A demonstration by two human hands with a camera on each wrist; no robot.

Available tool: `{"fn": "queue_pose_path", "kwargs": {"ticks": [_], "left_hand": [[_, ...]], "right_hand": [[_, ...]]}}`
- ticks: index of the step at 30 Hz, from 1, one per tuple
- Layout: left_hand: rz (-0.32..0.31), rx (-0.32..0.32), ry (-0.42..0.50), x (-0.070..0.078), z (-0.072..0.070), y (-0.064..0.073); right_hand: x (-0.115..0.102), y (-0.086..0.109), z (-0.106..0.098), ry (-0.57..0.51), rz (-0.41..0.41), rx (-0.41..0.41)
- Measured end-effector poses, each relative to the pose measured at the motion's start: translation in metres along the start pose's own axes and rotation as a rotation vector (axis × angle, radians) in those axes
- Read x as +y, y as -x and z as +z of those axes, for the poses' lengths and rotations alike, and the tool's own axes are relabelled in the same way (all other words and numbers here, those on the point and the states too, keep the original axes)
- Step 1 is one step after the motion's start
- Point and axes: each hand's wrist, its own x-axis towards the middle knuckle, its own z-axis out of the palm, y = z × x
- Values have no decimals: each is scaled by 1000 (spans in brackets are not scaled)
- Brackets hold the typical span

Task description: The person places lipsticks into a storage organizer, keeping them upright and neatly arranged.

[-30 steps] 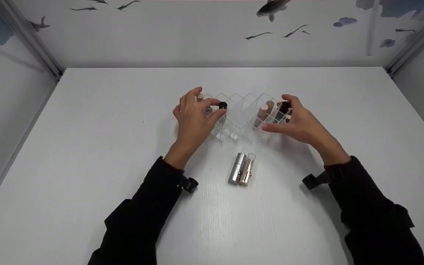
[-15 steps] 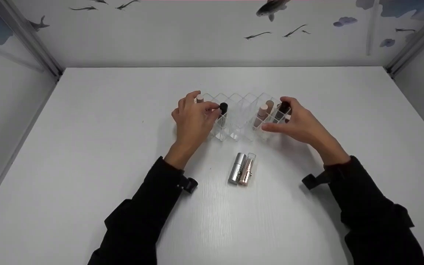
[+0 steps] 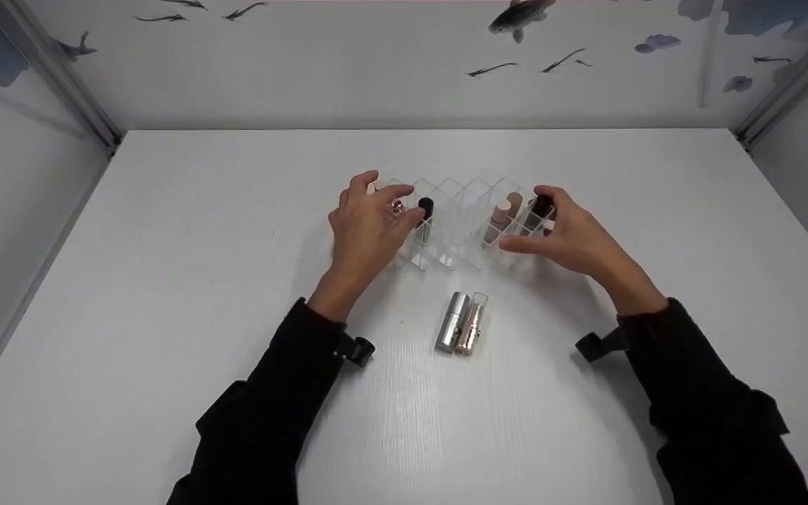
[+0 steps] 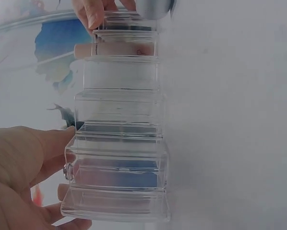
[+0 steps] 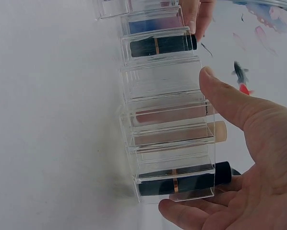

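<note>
A clear lipstick organizer (image 3: 449, 257) with diamond-shaped slots stands on the white table. My left hand (image 3: 363, 228) is over its left part, thumb and index finger apart beside a black-capped lipstick (image 3: 426, 206) that stands in a slot. A shiny round cap (image 3: 396, 206) shows between those fingers. My right hand (image 3: 576, 238) grips the organizer's right end, thumb on the near side and fingers on the far side. Near it stand a pale pink-capped tube (image 3: 500, 212), a tan-capped tube (image 3: 515, 202) and a black lipstick (image 3: 539, 207). In the right wrist view, several slots hold tubes.
A silver lipstick tube (image 3: 452, 322) and a rose-gold tube with a clear cap (image 3: 472, 324) lie side by side on the table (image 3: 404, 428), in front of the organizer. A patterned white panel (image 3: 348, 70) closes off the back.
The black-capped lipstick, earlier pinched by my left hand, now stands free in its slot. My left thumb and index finger have spread, and the hand has shifted slightly left. My right hand stays put.
</note>
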Motion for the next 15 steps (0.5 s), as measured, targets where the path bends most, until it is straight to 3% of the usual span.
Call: {"fn": "queue_pose_path", "kwargs": {"ticks": [6, 15], "left_hand": [[11, -43, 117, 2, -10, -5], [-87, -143, 96, -3, -19, -4]], "right_hand": [[0, 0, 0, 6, 9, -1], [-2, 0, 1, 20, 22, 7]]}}
